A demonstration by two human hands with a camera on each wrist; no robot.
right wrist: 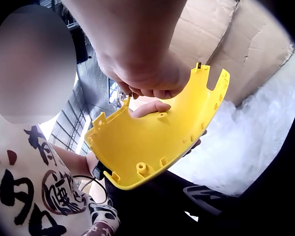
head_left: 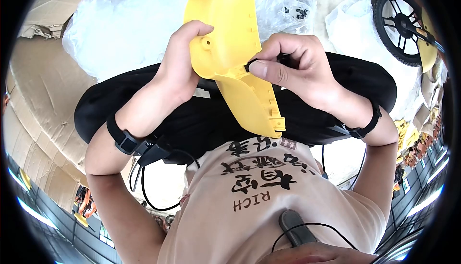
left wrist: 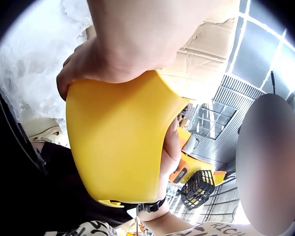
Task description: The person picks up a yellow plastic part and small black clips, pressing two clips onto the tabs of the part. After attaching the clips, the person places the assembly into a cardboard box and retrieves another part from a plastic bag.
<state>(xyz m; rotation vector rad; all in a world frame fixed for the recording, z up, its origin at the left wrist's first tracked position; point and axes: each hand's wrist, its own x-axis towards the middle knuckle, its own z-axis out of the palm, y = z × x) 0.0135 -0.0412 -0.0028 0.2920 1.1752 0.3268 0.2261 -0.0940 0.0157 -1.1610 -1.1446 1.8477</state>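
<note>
A curved yellow plastic cover [head_left: 225, 38] is held up over the lap, its ribbed inner side facing the head camera. My left hand [head_left: 178, 57] grips its left edge, thumb on the inside face near a round screw boss [head_left: 207, 43]. At the opposite edge, by the notch, my right hand [head_left: 302, 69] pinches a small black piece [head_left: 248, 65] between thumb and forefinger, right against the cover. The right wrist view shows posts and tabs along the cover's inside [right wrist: 132, 152], and a small dark bit [right wrist: 199, 65] on one tab. The smooth outer face [left wrist: 118, 142] fills the left wrist view.
Clear plastic bags [head_left: 125, 28] lie beyond the knees, with several small black pieces [head_left: 301, 13] on them. A black spoked wheel [head_left: 401, 26] is at the far right. Cardboard [head_left: 43, 86] spreads along the left. A black wire [head_left: 151, 204] hangs by the left arm.
</note>
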